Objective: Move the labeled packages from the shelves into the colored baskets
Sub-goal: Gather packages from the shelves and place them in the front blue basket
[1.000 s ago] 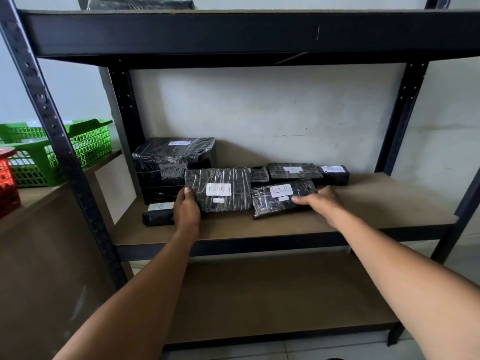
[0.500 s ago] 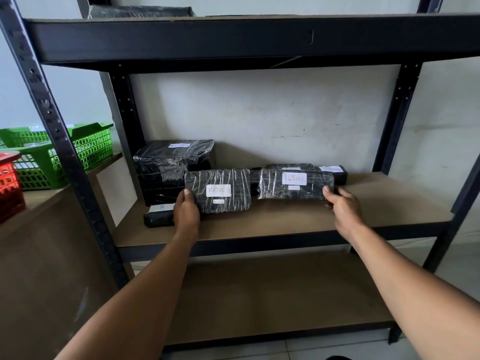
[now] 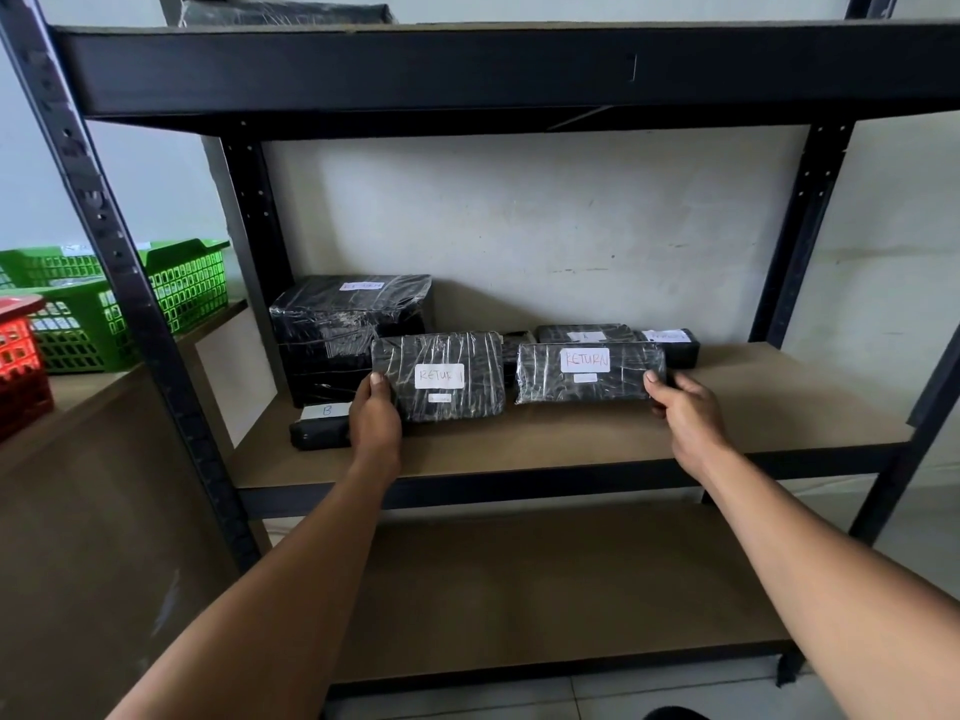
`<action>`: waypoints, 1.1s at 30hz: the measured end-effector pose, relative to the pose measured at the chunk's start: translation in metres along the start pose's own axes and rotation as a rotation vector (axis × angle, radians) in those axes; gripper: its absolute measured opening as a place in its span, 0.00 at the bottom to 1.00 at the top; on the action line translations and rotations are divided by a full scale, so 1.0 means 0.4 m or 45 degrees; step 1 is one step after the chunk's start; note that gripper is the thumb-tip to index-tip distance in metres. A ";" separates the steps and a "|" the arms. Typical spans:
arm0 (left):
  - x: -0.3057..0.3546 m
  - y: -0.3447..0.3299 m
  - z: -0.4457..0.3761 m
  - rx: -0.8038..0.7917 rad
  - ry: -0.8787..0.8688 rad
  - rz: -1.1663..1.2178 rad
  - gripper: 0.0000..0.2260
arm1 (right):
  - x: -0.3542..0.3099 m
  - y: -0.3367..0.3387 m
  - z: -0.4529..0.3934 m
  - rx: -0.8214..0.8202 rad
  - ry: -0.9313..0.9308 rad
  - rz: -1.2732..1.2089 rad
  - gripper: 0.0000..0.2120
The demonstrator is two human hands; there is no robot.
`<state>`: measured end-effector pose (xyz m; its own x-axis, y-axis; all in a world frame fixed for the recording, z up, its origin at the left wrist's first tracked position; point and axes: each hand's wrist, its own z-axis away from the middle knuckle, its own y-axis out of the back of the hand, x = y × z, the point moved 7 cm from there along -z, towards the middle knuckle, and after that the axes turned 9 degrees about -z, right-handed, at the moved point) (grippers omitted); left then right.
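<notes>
Two black wrapped packages with white RETURN labels stand tilted up on the middle shelf [image 3: 571,439]. My left hand [image 3: 375,420] grips the left edge of the squarer package [image 3: 441,376]. My right hand [image 3: 685,413] grips the right end of the longer package [image 3: 589,374]. Behind them lie a large black package [image 3: 343,330], two flatter labelled ones [image 3: 584,334] [image 3: 670,340] and a small package marked B [image 3: 319,431]. A green basket [image 3: 119,298] and a red basket [image 3: 21,361] stand on a surface to the left.
The black metal shelf post [image 3: 130,283] stands between the shelf and the baskets. Another wrapped package [image 3: 285,13] lies on the top shelf. The lower shelf board [image 3: 545,589] holds nothing in view. A pale wall backs the rack.
My right hand has slid to the right end of the longer package and tipped it upright, label facing me. My left hand keeps its hold on the squarer package.
</notes>
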<state>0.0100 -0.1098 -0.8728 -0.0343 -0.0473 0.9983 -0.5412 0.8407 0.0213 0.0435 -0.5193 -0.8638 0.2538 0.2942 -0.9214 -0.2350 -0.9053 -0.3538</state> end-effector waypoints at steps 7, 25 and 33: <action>0.007 -0.001 0.004 0.010 -0.012 0.006 0.17 | -0.014 -0.006 0.017 0.010 -0.018 0.035 0.04; 0.384 0.111 0.151 0.081 0.228 -0.304 0.19 | -0.266 -0.048 0.189 0.464 -0.864 -0.148 0.03; 0.758 0.369 0.291 0.022 0.297 -0.566 0.16 | -0.623 -0.300 0.374 0.396 -1.083 -0.081 0.09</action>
<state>-0.1781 -0.0628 -0.5734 0.3903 -0.2753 0.8786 -0.4749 0.7573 0.4483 -0.1319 -0.4382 -0.6157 -0.4745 0.5793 -0.6628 -0.5184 -0.7924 -0.3215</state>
